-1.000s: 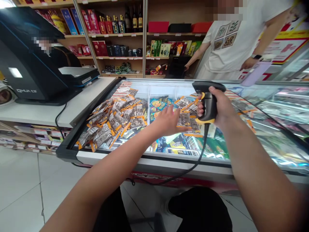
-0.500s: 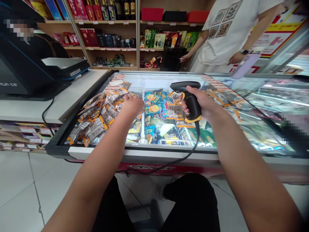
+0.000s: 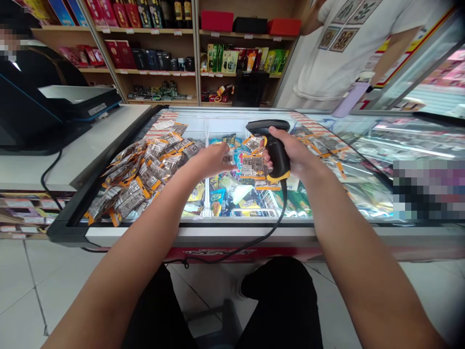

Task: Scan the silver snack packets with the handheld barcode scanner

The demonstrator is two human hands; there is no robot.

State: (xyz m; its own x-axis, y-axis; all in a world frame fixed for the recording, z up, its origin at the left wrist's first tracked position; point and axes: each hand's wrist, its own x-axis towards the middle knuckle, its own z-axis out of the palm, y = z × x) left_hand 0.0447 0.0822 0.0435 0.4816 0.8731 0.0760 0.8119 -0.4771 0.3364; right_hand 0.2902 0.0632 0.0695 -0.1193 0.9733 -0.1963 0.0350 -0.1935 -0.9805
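Observation:
My right hand [image 3: 286,150] is wrapped round the grip of a black and yellow barcode scanner [image 3: 279,157], its head above the freezer's glass top. My left hand [image 3: 212,160] reaches in from the left, thumb and fingers closed on a small snack packet [image 3: 228,156], mostly hidden by the hand. A heap of silver, brown and orange snack packets [image 3: 145,177] lies on the glass left of my left hand. Another group of these packets [image 3: 252,166] is spread below the scanner. Through the glass, blue and yellow bags [image 3: 221,198] show inside the freezer.
The scanner's cable [image 3: 269,235] loops down over the front edge of the chest freezer [image 3: 203,233]. A counter [image 3: 90,140] with a checkout machine stands at left. Beyond are stocked shelves [image 3: 160,31], a person in a white shirt [image 3: 319,63] and a lilac bottle [image 3: 352,99].
My left hand has moved right, away from the heap towards the scanner, with a packet now between its fingers. The view has shifted slightly right. The person behind the freezer has moved their arms.

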